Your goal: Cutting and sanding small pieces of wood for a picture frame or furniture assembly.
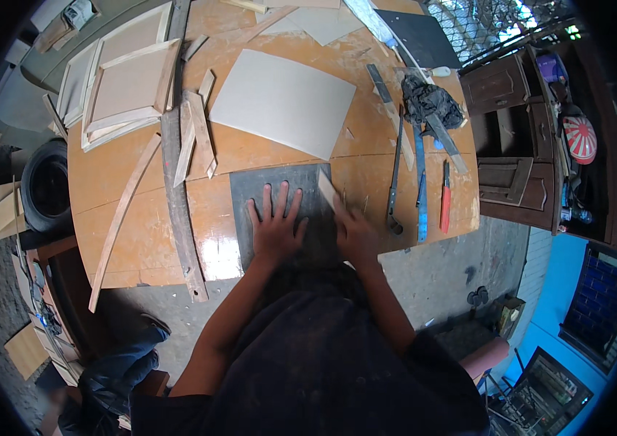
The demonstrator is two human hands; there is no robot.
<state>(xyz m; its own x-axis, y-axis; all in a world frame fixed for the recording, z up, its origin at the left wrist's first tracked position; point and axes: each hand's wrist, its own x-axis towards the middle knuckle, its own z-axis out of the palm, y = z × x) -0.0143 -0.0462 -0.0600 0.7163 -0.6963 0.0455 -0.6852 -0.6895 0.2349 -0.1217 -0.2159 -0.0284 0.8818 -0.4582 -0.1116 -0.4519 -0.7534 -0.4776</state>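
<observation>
A dark grey rectangular sheet (245, 190) lies at the near edge of the wooden table (134, 240). My left hand (277, 229) rests flat on it with the fingers spread. At the sheet's right edge, my right hand (356, 236) is closed around the near end of a short pale wood strip (327, 187). The strip's far end overlaps the sheet's upper right corner. Just beyond the sheet lies a larger beige board (283, 102). My right fingertips are partly hidden, and my body covers the sheet's near edge.
Right of my hands lie a dark metal rod (395, 167), a blue bar (421, 189), a red-handled tool (445, 200) and a crumpled black bag (428, 102). Leftward are a long weathered bar (174, 189), a thin wood strip (123, 221), wood offcuts (198, 131) and wooden frames (130, 87). A person's legs (123, 363) show lower left.
</observation>
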